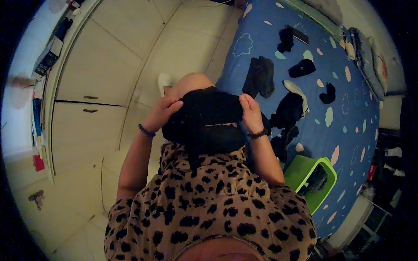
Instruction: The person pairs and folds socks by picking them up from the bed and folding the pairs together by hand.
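Note:
A black garment (209, 108) is spread over my lap; its exact kind cannot be made out. My left hand (165, 111) pinches its left edge, thumb on top. At the opposite edge my right hand (251, 112) grips the cloth in the same way, so the upper part is stretched between both hands. The lower part lies bunched on my thighs against a leopard-print dress (209, 195), and a dark strip hangs down from it. Close to my right hand, on the bed, lies a dark crumpled garment (288, 108) with a pale piece beside it.
To the right is a bed with a blue cloud-patterned sheet (335, 130). Dark folded clothes (259, 76), a black bundle (301, 68) and a small black item (327, 93) lie on it. A green basket (300, 172) holds dark cloth. Drawers (87, 130) stand at left.

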Demonstrator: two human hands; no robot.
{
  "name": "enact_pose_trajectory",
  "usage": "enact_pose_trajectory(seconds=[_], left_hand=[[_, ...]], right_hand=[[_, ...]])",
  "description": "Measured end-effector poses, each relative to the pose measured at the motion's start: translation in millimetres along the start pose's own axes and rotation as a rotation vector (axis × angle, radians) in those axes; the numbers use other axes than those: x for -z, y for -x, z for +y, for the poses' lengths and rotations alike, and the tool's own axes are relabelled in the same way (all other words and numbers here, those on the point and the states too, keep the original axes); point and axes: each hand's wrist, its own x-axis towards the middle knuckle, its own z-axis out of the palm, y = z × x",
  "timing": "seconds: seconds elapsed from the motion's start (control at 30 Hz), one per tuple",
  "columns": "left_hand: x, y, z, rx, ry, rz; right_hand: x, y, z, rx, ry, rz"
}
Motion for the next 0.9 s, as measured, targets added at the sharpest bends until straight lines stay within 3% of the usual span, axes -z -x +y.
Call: enact_pose_trajectory(seconds=[0.1, 0.27, 0.33, 0.43, 0.5, 0.57, 0.63, 0.7, 0.77, 0.83, 0.9], left_hand=[[6, 24, 20, 0.074, 0.117, -0.055], [11, 58, 45, 0.147, 0.292, -0.226], [5, 66, 51, 0.189, 0.228, -0.257], [-12, 61, -2, 0.116, 0.116, -0.278], [-21, 57, -15, 0.169, 0.047, -0.293], [-25, 58, -20, 0.232, -0.015, -0.317], [-26, 72, 8, 0.087, 0.197, -0.219], [-23, 85, 43, 0.113, 0.301, -0.199], [-18, 84, 49, 0.125, 0.403, -0.18], [-15, 74, 25, 0.071, -0.112, -0.228], [-26, 65, -9, 0.016, -0.286, -0.079]], right_hand=[[11, 13, -25, 0.074, 0.006, -0.054], [29, 46, -71, -0.026, -0.081, -0.23], [34, 54, -69, -0.062, -0.092, -0.279], [39, 58, -43, -0.041, -0.052, -0.344], [41, 55, -28, 0.003, 0.354, -0.346], [43, 59, -28, 0.043, 0.321, -0.354], [41, 71, -67, -0.066, 0.233, -0.41], [43, 72, -70, 0.074, 0.148, -0.401], [45, 78, -111, -0.361, 0.153, -0.415], [49, 67, -81, -0.354, 0.195, -0.451], [49, 49, -18, 0.164, 0.536, -0.349]])
